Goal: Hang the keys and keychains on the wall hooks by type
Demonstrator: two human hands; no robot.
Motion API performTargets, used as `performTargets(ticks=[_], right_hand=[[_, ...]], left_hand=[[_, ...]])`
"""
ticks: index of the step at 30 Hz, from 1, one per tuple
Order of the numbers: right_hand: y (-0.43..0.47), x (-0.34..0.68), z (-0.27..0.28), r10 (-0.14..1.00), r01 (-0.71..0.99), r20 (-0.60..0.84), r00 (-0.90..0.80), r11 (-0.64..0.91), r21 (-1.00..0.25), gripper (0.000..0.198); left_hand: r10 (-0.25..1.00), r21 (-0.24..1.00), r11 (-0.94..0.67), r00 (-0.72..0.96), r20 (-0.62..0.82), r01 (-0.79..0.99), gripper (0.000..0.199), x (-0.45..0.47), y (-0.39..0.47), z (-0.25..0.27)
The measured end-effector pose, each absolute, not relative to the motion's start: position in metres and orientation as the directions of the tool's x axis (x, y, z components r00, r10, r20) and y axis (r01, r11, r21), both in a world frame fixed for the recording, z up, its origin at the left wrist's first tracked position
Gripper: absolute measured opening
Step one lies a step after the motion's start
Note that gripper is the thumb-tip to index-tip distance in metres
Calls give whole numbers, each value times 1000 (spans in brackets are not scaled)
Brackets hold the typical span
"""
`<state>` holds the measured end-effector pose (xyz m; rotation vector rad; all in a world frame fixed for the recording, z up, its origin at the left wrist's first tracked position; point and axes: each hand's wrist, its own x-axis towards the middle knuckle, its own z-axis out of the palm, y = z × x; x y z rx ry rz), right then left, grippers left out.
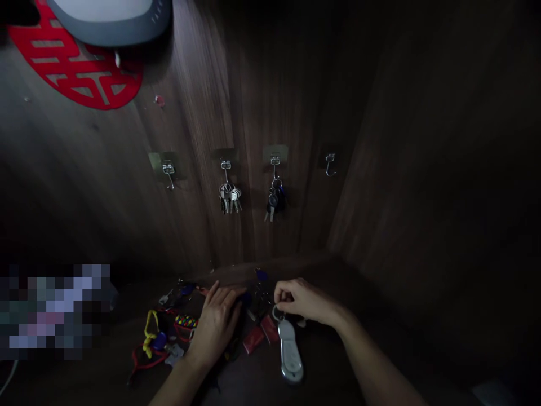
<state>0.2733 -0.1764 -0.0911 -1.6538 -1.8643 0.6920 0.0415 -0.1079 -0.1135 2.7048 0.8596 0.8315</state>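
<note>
My right hand [302, 300] pinches the ring of a long, silver-grey key fob [291, 352], which points down toward me. My left hand [215, 321] lies with fingers stretched out over the pile of keys and key rings, palm down. What is under its palm is hidden. Between the hands are two small red pieces [253, 340] and some dark keys [260, 299]. Left of my left hand lie a yellow braided cord [150, 330], a blue round tag [159, 340], a red cord [146, 361] and a colourful beaded strap [186, 321].
On the wood panel ahead, one hook carries a bunch of silver keys [230, 198], another a dark key set [273, 206]. A bare hook [169, 175] is on the left, another bare hook [330, 164] on the right. A red paper cut-out [84, 79] and a grey-white device [118, 28] are upper left.
</note>
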Motion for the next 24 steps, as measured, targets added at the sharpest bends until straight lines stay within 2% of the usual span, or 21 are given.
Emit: performTargets(ticks=[6, 13, 18, 24], right_hand=[[-171, 258, -83, 989, 409, 150, -5, 139, -902, 6], [-163, 238, -88, 981, 94, 196, 3, 195, -976, 26], [-161, 228, -91, 984, -31, 180, 10, 180, -983, 29], [-162, 225, -91, 977, -1, 211, -3, 211, -977, 24]], left_hand=[[687, 604, -693, 616, 385, 395, 23, 50, -116, -113], [759, 860, -470, 589, 279, 198, 26, 55, -122, -111], [805, 949, -314, 540, 246, 36, 26, 53, -118, -109], [807, 961, -277, 540, 238, -9, 24, 51, -121, -103]])
